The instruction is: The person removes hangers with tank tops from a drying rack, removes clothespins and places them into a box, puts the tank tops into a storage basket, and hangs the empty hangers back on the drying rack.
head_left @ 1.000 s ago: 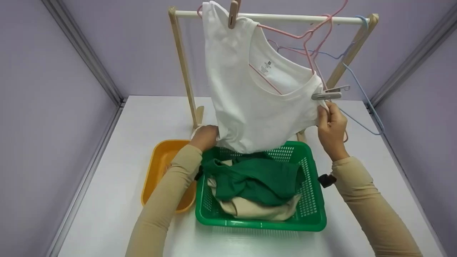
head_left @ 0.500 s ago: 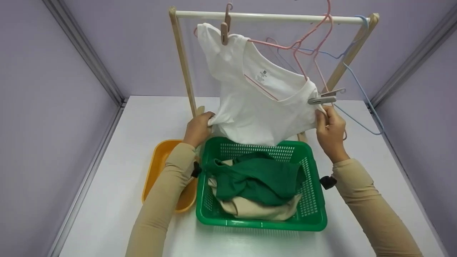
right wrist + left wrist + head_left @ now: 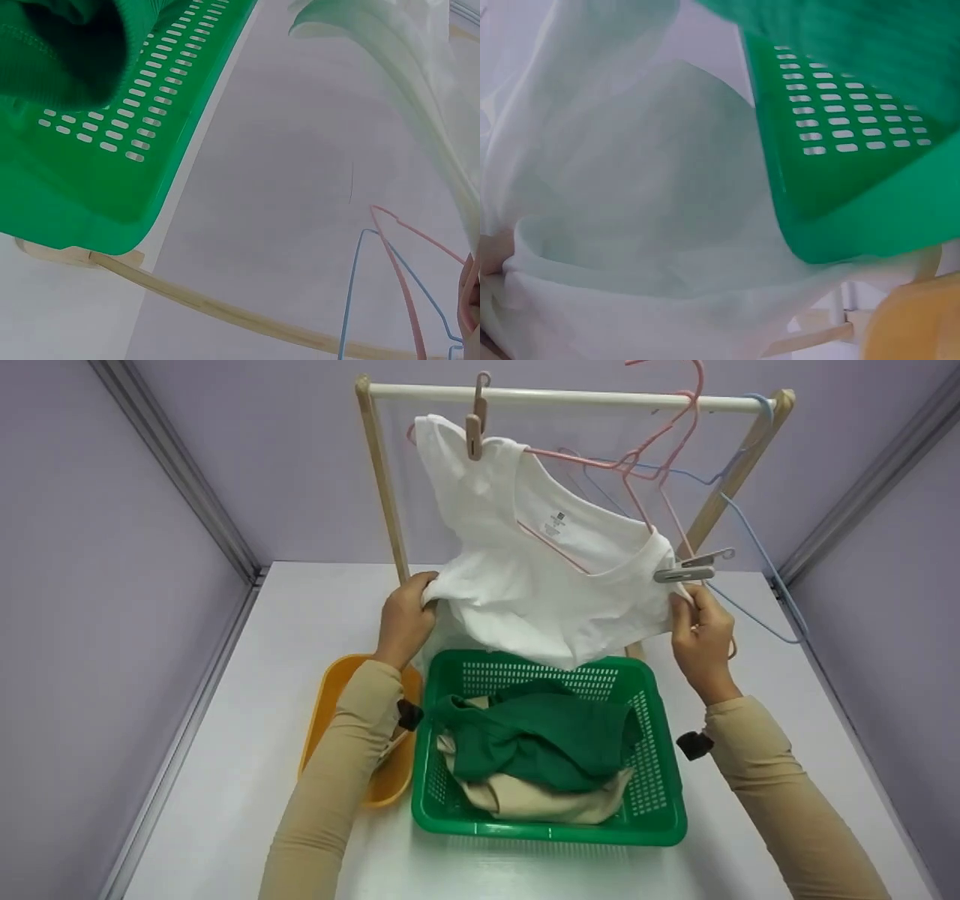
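A white T-shirt [image 3: 525,577] hangs tilted on a pink hanger [image 3: 577,459], its left side higher than its right in the head view. One clothespin [image 3: 474,435] clips the left shoulder and another clothespin [image 3: 684,574] the right shoulder. My left hand [image 3: 407,619] pinches the shirt's lower left edge and pulls it outward. With thumb and fingers my right hand [image 3: 703,637] grips the shirt's right sleeve, just below the clothespin. The left wrist view is mostly filled by the shirt's pale fabric [image 3: 652,187], with a bit of the left hand at its edge.
A green basket [image 3: 551,832] holds a green garment [image 3: 536,739] and a beige garment [image 3: 540,802]. Partly under my left arm stands a yellow bin [image 3: 322,720]. The rack's white bar [image 3: 577,396] carries another pink hanger [image 3: 679,442] and a blue hanger [image 3: 780,592].
The left hand came out from behind the shirt's lower left and rose up and left, spreading the hem. The shirt's upper left shoulder dropped. The right hand kept its hold with little movement.
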The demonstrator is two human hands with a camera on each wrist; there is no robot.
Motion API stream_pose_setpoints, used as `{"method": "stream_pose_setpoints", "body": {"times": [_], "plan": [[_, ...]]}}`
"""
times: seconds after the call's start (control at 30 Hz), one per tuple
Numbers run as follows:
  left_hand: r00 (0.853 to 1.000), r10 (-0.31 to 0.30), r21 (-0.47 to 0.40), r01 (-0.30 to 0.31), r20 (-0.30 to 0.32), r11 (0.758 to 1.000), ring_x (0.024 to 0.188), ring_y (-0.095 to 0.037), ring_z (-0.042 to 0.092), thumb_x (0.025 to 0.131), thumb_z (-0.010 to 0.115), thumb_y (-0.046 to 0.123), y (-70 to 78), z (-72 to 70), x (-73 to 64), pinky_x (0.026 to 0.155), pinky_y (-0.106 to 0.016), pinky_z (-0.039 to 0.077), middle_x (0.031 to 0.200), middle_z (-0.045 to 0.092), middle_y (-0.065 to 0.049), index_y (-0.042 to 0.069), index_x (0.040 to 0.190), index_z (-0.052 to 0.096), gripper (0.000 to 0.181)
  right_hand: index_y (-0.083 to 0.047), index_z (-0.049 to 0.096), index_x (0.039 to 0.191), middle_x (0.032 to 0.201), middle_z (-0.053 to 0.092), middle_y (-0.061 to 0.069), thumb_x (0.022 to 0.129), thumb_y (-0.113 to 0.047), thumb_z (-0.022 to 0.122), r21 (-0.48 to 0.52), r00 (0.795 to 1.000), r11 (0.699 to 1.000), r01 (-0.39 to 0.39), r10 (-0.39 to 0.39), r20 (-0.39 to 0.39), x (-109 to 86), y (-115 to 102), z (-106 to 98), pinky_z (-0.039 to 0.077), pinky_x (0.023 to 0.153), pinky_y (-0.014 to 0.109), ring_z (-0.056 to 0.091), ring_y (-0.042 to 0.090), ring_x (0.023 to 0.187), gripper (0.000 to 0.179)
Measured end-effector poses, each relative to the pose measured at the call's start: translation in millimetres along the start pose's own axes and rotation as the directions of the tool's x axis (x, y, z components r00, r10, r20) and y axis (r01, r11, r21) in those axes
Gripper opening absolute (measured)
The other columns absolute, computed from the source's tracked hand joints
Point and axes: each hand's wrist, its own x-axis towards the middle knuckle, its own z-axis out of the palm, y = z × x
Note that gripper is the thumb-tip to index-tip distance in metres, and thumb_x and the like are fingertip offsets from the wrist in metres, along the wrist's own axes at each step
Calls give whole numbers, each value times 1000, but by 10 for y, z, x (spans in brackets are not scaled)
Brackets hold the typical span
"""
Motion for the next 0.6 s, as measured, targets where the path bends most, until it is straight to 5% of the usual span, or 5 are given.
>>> {"method": "stream_pose_setpoints", "body": {"times": [0.17, 0.43, 0.6], "plan": [[996, 48, -50, -52, -81, 997, 112, -32, 65, 90, 59, 0, 116, -62, -2, 101, -43, 51, 115, 69, -17, 0, 115, 65, 25, 14, 62, 92, 76, 55, -4, 90, 8, 56, -4, 1000, 1000, 16, -16, -10, -1, 31, -17, 35, 61, 1, 43, -11, 67, 9], [974, 112, -162, -144, -195, 976, 106, -31, 66, 88, 59, -2, 349, -182, 6, 97, -41, 53, 109, 70, -19, -3, 110, 67, 23, 16, 62, 94, 82, 64, 26, 90, 8, 55, -15, 1000, 1000, 22, -22, -3, 0, 18, -45, 37, 65, -2, 46, -15, 72, 11], [955, 166, -168, -211, -246, 963, 102, -32, 67, 88, 61, -2, 544, -279, -21, 94, -42, 54, 107, 70, -21, -4, 109, 68, 23, 15, 62, 94, 78, 63, 13, 91, 8, 55, -18, 1000, 1000, 6, -6, -9, 16, 21, -78, 37, 63, -1, 45, -14, 69, 11]]}}
